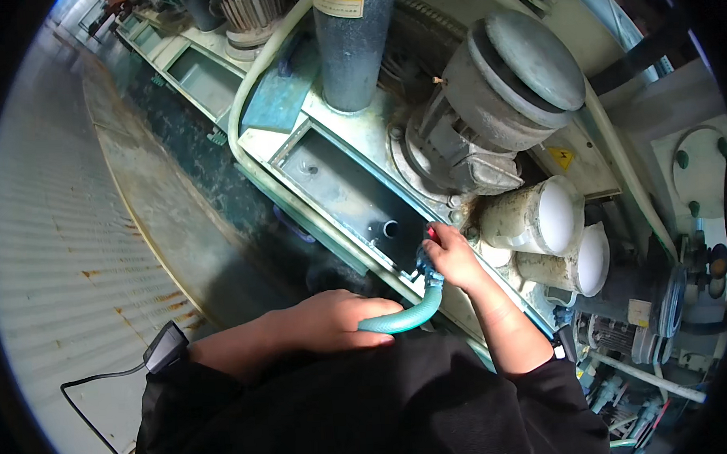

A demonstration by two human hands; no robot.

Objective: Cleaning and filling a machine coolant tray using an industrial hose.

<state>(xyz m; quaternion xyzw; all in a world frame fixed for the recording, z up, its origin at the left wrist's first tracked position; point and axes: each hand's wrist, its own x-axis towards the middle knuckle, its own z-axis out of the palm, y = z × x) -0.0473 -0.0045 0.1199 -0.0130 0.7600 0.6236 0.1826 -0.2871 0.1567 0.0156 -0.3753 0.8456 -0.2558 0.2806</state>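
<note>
Firmly: hose between both hands

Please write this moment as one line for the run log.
left hand: holds teal hose | right hand: grips hose end at the edge of the metal tray | motor: behind tray
</note>
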